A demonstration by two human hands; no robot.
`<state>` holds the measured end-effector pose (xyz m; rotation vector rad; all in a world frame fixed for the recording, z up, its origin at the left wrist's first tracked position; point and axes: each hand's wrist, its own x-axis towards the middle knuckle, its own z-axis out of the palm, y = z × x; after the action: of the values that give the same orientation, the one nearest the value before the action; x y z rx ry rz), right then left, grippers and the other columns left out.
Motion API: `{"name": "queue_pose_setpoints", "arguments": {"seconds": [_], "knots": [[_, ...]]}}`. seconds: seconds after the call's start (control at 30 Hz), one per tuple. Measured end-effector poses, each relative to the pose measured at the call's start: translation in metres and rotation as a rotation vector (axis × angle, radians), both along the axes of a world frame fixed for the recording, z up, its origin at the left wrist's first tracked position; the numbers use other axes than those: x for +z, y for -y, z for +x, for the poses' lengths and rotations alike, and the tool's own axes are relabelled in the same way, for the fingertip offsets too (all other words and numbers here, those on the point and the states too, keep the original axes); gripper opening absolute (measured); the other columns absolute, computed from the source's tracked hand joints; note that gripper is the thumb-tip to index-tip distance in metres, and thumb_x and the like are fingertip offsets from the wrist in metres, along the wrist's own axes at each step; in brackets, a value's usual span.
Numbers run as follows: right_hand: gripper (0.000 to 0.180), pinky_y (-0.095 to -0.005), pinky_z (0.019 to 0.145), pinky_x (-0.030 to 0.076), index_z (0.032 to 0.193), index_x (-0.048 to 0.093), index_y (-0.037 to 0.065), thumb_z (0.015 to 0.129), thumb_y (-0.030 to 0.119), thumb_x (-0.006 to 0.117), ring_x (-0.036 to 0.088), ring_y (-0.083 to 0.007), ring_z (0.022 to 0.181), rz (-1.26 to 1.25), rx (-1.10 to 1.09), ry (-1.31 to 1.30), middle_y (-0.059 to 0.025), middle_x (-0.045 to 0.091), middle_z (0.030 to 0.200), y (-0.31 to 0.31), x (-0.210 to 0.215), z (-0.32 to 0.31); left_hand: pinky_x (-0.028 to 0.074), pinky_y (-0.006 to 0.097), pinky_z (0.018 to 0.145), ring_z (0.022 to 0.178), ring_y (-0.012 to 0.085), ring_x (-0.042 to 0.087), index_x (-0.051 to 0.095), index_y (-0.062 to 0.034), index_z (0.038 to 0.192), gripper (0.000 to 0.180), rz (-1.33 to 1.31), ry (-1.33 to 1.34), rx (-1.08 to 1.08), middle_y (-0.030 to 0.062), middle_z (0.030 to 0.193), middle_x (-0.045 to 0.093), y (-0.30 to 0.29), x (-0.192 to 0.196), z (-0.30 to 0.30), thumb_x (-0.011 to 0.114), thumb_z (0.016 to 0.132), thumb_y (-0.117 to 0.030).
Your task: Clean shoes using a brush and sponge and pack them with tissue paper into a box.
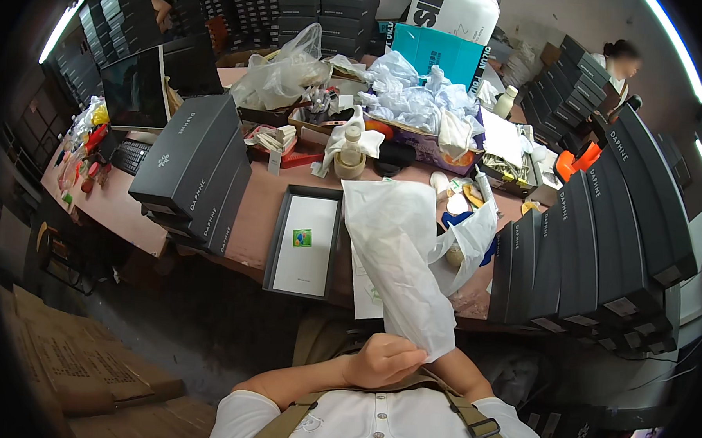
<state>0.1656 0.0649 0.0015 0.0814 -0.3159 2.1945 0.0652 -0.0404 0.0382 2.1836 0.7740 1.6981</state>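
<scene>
A long, thin white bag, slightly see-through, stretches from the table edge toward my chest. My left hand is closed on its near end, fingers curled and pinching the material. My right forearm comes in from the lower right and passes behind or into the bag, so my right hand and its fingers are hidden. Left of the bag lies an open, shallow dark grey box with a white lining and a small green packet on it. A white paper sheet shows partly under the bag.
Dark grey shoe boxes are stacked at left and right. A clear bottle and a box of crumpled white tissue stand behind. A white plastic bag sits close right. Flattened cartons lie lower left. Another person is far right.
</scene>
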Motion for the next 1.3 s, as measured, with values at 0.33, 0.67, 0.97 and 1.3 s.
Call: {"name": "queue_pose_setpoints", "arguments": {"seconds": [0.33, 0.67, 0.97, 1.3], "knots": [[0.063, -0.0407, 0.11, 0.03, 0.148, 0.021, 0.007, 0.097, 0.034, 0.046, 0.043, -0.0321, 0.128, 0.712, -0.404, 1.022, -0.0149, 0.031, 0.147, 0.025, 0.007, -0.035, 0.032, 0.039, 0.108, 0.125, 0.0243, 0.044, 0.033, -0.0076, 0.143, 0.076, -1.106, 1.383, -0.26, 0.0087, 0.138, 0.046, -0.01, -0.015, -0.071, 0.065, 0.085, -0.047], [0.079, -0.0478, 0.106, 0.035, 0.151, 0.006, 0.022, 0.092, 0.065, 0.035, 0.042, -0.0304, 0.131, 0.019, 0.414, 0.324, -0.013, 0.029, 0.151, 0.043, -0.002, -0.005, 0.046, 0.043, 0.096, 0.114, 0.027, 0.053, 0.039, -0.0042, 0.136, 0.061, -0.663, 1.209, 0.595, 0.0121, 0.129, 0.05, -0.027, -0.008, -0.082, 0.066, 0.082, -0.014], [0.043, -0.0385, 0.084, 0.049, 0.113, 0.055, -0.007, 0.084, 0.023, 0.065, 0.062, -0.026, 0.093, 0.81, -0.022, 1.431, -0.0167, 0.063, 0.104, -0.059, -0.015, -0.001, 0.046, 0.029, 0.092, 0.103, 0.0153, 0.058, 0.057, 0.0017, 0.122, 0.038, -1.136, 0.508, 0.246, 0.0089, 0.111, 0.062, -0.021, -0.052, -0.077, 0.067, 0.086, -0.007], [0.037, -0.0428, 0.089, 0.044, 0.102, 0.058, 0.0, 0.074, 0.021, 0.072, 0.058, -0.0344, 0.097, 1.588, -0.198, 1.886, -0.0171, 0.061, 0.104, -0.018, -0.016, 0.009, 0.036, 0.047, 0.103, 0.12, 0.0335, 0.047, 0.06, 0.0, 0.111, 0.037, -0.443, -0.505, 0.249, 0.0147, 0.118, 0.057, -0.15, -0.073, -0.061, 0.055, 0.075, 0.0]]}}
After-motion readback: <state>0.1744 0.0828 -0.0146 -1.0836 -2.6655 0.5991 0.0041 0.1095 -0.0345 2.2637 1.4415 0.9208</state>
